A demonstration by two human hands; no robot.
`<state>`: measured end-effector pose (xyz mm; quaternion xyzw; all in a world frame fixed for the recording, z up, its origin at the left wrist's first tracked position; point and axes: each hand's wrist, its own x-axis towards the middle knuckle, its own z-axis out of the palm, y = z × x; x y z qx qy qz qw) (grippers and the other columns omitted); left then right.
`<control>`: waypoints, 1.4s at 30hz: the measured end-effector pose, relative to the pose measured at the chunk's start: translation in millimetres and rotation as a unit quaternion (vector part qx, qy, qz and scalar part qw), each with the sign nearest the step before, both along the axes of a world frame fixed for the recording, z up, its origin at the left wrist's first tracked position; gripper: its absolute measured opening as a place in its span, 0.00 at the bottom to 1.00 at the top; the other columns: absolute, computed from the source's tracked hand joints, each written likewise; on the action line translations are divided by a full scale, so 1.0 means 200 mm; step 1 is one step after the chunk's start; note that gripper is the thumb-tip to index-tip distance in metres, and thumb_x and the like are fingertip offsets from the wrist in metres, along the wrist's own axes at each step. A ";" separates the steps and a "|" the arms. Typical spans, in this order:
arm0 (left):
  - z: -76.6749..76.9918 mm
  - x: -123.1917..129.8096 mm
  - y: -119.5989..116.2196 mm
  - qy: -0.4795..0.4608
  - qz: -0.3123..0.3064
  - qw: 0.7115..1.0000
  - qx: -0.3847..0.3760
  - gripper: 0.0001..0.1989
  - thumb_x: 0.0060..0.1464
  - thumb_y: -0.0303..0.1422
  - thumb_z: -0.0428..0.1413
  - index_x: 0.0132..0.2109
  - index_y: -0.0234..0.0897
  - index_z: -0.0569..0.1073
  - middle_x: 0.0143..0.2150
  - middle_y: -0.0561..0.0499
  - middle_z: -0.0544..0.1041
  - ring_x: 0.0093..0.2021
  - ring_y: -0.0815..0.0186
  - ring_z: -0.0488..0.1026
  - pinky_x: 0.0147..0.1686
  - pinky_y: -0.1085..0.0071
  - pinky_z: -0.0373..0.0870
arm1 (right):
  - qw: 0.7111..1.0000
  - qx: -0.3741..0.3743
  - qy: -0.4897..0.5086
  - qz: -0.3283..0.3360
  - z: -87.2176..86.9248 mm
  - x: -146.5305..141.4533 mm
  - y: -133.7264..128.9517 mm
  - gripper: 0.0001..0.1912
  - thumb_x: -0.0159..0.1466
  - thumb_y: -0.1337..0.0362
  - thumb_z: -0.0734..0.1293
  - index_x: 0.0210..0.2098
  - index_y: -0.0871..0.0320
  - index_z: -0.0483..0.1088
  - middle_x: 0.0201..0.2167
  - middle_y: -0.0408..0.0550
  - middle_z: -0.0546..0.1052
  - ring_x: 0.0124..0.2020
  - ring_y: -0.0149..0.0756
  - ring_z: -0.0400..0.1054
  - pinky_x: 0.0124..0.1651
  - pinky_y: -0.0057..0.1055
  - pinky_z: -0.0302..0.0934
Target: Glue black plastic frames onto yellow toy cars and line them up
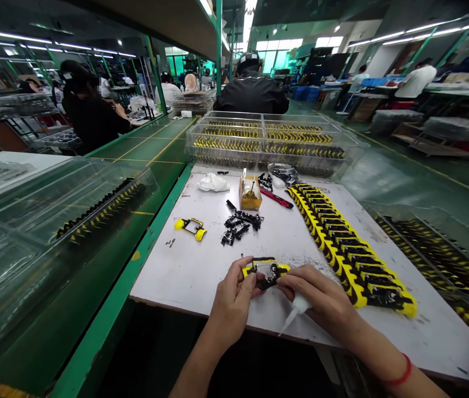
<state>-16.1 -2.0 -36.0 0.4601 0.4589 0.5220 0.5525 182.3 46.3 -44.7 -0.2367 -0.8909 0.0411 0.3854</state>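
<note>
My left hand [232, 293] grips a small yellow and black toy car frame [265, 272] above the white work table [176, 276]. My right hand [315, 293] holds a white glue tube [298, 305], its thin nozzle pointing down, and its fingertips press against the frame. Just right of my right hand lies a long overlapping row of similar yellow and black frames [346, 243]. A loose heap of small black plastic parts [238, 224] sits ahead of my hands, and one yellow-wheeled frame [191, 228] lies to its left.
A small cardboard box [250, 193], a red utility knife [276, 199] and a white cloth [213, 182] lie on the table's far side. Clear trays of yellow and black parts [267, 143] stand beyond it and to both sides. Co-workers sit along the green benches.
</note>
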 end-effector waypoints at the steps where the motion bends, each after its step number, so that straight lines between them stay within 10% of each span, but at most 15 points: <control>1: 0.00 0.00 0.00 -0.003 0.002 1.000 0.003 0.20 0.61 0.39 0.50 0.58 0.36 0.65 0.44 0.45 0.77 0.48 0.61 0.74 0.48 0.63 0.75 | 1.000 -0.004 -0.007 -0.006 0.00 0.00 0.00 0.12 0.65 0.73 0.61 0.45 0.57 0.70 0.37 0.51 0.73 0.36 0.35 0.68 0.39 0.32 0.65; 24: -0.02 0.01 0.00 0.022 0.008 0.999 0.036 0.19 0.60 0.38 0.52 0.57 0.38 0.65 0.45 0.46 0.75 0.42 0.63 0.77 0.48 0.63 0.75 | 0.997 -0.004 -0.068 -0.027 0.01 -0.02 0.01 0.10 0.66 0.72 0.59 0.46 0.57 0.67 0.38 0.52 0.72 0.38 0.37 0.67 0.41 0.33 0.64; 42: 0.02 0.00 0.06 -0.121 0.002 0.987 -0.103 0.20 0.56 0.33 0.59 0.53 0.29 0.66 0.39 0.45 0.75 0.43 0.60 0.77 0.49 0.63 0.74 | 0.985 -0.128 -0.114 -0.030 0.02 -0.01 0.03 0.17 0.56 0.80 0.63 0.41 0.56 0.62 0.38 0.47 0.68 0.39 0.38 0.65 0.40 0.31 0.61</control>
